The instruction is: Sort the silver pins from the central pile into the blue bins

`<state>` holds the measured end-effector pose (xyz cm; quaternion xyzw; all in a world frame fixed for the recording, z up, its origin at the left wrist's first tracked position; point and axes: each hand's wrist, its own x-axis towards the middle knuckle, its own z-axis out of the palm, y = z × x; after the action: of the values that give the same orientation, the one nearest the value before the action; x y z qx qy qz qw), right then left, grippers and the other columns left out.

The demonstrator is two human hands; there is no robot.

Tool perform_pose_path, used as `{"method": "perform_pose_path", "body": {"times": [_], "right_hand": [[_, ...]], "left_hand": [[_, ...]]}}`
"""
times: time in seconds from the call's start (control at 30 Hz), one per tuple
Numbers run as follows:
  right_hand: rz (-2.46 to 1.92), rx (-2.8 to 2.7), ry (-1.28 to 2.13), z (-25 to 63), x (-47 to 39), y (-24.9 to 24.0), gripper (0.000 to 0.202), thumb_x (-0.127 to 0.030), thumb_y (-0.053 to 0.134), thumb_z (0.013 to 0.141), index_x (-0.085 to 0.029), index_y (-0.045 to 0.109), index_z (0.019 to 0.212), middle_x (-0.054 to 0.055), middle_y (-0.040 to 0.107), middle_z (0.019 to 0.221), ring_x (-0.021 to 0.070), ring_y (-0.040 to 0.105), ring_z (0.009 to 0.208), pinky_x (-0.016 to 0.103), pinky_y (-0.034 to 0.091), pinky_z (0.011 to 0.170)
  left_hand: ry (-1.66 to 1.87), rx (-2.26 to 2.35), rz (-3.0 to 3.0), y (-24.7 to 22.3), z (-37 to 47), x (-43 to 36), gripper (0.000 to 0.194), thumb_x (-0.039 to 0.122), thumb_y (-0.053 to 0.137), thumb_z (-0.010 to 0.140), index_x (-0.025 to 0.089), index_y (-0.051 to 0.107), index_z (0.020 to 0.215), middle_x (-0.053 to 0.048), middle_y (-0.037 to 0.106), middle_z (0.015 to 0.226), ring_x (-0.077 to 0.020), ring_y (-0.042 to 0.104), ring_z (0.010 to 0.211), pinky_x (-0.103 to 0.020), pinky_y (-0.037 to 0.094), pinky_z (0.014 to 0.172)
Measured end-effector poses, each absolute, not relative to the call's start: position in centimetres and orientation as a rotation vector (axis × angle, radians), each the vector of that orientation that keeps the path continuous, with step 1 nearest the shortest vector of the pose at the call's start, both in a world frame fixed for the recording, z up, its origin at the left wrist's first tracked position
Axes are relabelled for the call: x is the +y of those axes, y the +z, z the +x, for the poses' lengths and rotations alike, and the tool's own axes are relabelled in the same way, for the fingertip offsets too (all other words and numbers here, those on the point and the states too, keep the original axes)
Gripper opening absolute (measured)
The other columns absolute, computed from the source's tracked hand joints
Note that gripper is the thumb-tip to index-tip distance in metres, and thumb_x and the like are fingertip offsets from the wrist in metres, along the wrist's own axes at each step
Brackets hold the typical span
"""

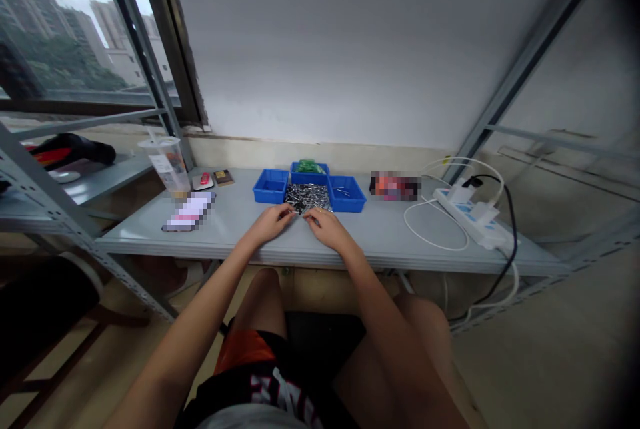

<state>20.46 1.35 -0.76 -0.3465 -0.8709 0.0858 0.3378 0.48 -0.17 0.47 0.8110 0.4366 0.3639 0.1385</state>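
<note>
My left hand rests at the near left edge of a pile of small, thin metal pieces, its thumb and fingers pinched together. Opposite it, my right hand is also closed in a pinch, fingertips close to those of the left. What the fingers hold is too small to make out. Three blue trays surround the pile: a left tray, a right tray with a few thin metal pieces in it, and a back tray holding green items.
A phone, a lidded plastic cup, a red object and a small dark box are on the left. At the right lie a blurred reddish package, a power strip and looping white cables. Metal uprights frame the table.
</note>
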Motion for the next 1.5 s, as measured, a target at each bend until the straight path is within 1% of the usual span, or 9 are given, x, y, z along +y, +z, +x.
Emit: {"method": "perform_pose_path", "body": {"times": [0.27, 0.5, 0.7, 0.8, 0.97, 1.03, 1.17, 1.27, 1.5], "right_hand": [[-0.884, -2.263, 0.240, 20.5, 1.1, -0.5, 0.025, -0.010, 0.045, 0.085, -0.020, 0.059, 0.103, 0.006, 0.059, 0.107, 0.0177, 0.054, 0.102, 0.032, 0.041, 0.091], [-0.877, -2.254, 0.251, 20.5, 0.9, -0.5, 0.025, -0.009, 0.045, 0.084, -0.019, 0.060, 0.102, 0.006, 0.060, 0.102, 0.0174, 0.055, 0.097, 0.032, 0.042, 0.088], [-1.075, -2.063, 0.187, 20.6, 1.4, -0.6, 0.027, -0.019, 0.045, 0.087, -0.018, 0.058, 0.110, 0.008, 0.060, 0.104, 0.0183, 0.057, 0.091, 0.033, 0.043, 0.088], [-1.218, -1.849, 0.160, 21.0, 1.7, -0.5, 0.039, -0.024, 0.046, 0.087, -0.016, 0.049, 0.125, 0.012, 0.054, 0.117, 0.0189, 0.058, 0.087, 0.036, 0.044, 0.089], [-1.271, -1.657, 0.223, 21.4, 2.0, -0.4, 0.074, -0.040, 0.055, 0.082, -0.016, 0.022, 0.143, 0.020, 0.032, 0.140, 0.0211, 0.060, 0.090, 0.039, 0.046, 0.087], [-1.267, -1.678, 0.240, 21.5, 2.0, -0.6, 0.068, -0.040, 0.056, 0.081, -0.017, 0.031, 0.140, 0.019, 0.035, 0.139, 0.0198, 0.061, 0.086, 0.038, 0.047, 0.085], [-1.324, -1.850, 0.127, 21.2, 1.9, -0.9, 0.033, -0.032, 0.052, 0.085, -0.017, 0.058, 0.114, 0.012, 0.055, 0.117, 0.0217, 0.057, 0.096, 0.036, 0.045, 0.088], [-1.377, -1.991, 0.018, 21.0, 1.6, -1.1, 0.024, -0.027, 0.051, 0.086, -0.017, 0.062, 0.105, 0.012, 0.058, 0.112, 0.0247, 0.051, 0.105, 0.037, 0.041, 0.092], [-1.501, -2.130, -0.050, 20.9, 1.4, -1.1, 0.023, -0.025, 0.050, 0.087, -0.014, 0.062, 0.102, 0.017, 0.061, 0.105, 0.0283, 0.052, 0.100, 0.040, 0.039, 0.089]], "left_hand": [[0.992, 1.275, 2.421, 0.3, 0.3, 0.2, 0.032, 0.033, 0.038, 0.092, 0.016, 0.061, 0.078, -0.004, 0.064, 0.075, -0.0169, 0.055, 0.071, -0.025, 0.038, 0.066], [0.989, 1.321, 2.380, 0.2, 0.4, 0.2, 0.035, 0.035, 0.036, 0.092, 0.016, 0.060, 0.077, -0.004, 0.065, 0.075, -0.0173, 0.056, 0.071, -0.026, 0.039, 0.067], [1.032, 1.423, 2.345, 0.2, 0.4, 0.2, 0.032, 0.038, 0.039, 0.090, 0.016, 0.062, 0.086, -0.004, 0.066, 0.079, -0.0179, 0.058, 0.072, -0.026, 0.039, 0.066], [0.980, 1.451, 2.363, 0.1, 0.3, 0.3, 0.029, 0.034, 0.041, 0.089, 0.016, 0.064, 0.085, -0.005, 0.067, 0.079, -0.0182, 0.058, 0.072, -0.027, 0.040, 0.066], [0.980, 1.460, 2.370, 0.1, 0.3, 0.4, 0.025, 0.030, 0.045, 0.086, 0.016, 0.065, 0.085, -0.006, 0.068, 0.081, -0.0182, 0.059, 0.074, -0.027, 0.041, 0.068], [0.982, 1.456, 2.365, 0.1, 0.3, 0.4, 0.024, 0.029, 0.046, 0.085, 0.016, 0.065, 0.084, -0.005, 0.069, 0.081, -0.0181, 0.059, 0.073, -0.026, 0.041, 0.067], [0.988, 1.449, 2.370, 0.2, 0.3, 0.2, 0.025, 0.029, 0.046, 0.085, 0.016, 0.066, 0.084, -0.005, 0.069, 0.082, -0.0184, 0.059, 0.073, -0.027, 0.042, 0.068], [0.978, 1.456, 2.385, 0.2, 0.3, 0.2, 0.025, 0.029, 0.045, 0.085, 0.015, 0.066, 0.084, -0.006, 0.069, 0.083, -0.0188, 0.059, 0.075, -0.027, 0.042, 0.069], [0.958, 1.454, 2.412, 0.3, 0.3, 0.2, 0.026, 0.029, 0.044, 0.085, 0.015, 0.066, 0.082, -0.006, 0.068, 0.081, -0.0189, 0.059, 0.074, -0.027, 0.041, 0.068]]}}
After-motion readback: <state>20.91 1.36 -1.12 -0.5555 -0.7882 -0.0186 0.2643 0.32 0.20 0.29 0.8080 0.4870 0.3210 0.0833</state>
